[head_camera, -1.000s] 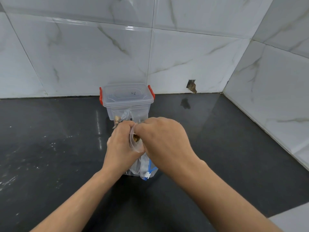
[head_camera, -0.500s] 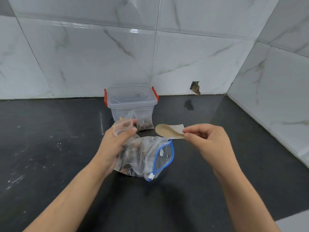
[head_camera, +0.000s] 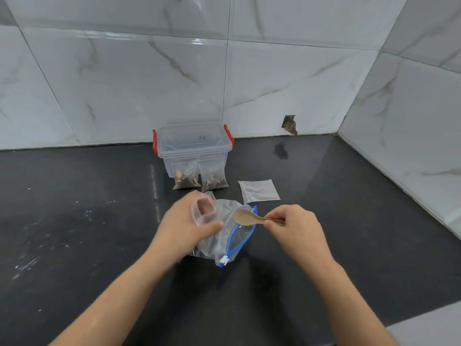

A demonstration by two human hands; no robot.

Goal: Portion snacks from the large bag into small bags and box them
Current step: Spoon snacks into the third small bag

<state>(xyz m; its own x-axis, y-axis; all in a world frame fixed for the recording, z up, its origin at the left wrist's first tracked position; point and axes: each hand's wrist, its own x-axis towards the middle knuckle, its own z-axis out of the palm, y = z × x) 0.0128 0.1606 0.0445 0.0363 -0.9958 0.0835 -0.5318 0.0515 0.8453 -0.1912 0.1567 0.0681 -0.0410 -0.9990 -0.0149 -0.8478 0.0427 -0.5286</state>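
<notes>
Portioning stage, head view. The left hand [head_camera: 185, 227] grips a small bag [head_camera: 203, 211], its mouth held open between thumb and curled fingers, just above the large bag [head_camera: 232, 242], which lies mid-bench with its blue zipper track gaping. The right hand [head_camera: 293, 229] pinches the handle of a wooden spoon [head_camera: 245, 217], bowl poised at the large bag's opening and apparently empty. Two filled small bags [head_camera: 199, 179] lean against the lidded clear box [head_camera: 193, 148] near the bench's rear edge; one empty bag [head_camera: 259, 191] lies flat to their right. Both bags are thin, limp film: light, slippery and likely to collapse. The small bag is best held at its rim to keep the mouth wide; the large one probably needs steadying near the zipper while scooping.
</notes>
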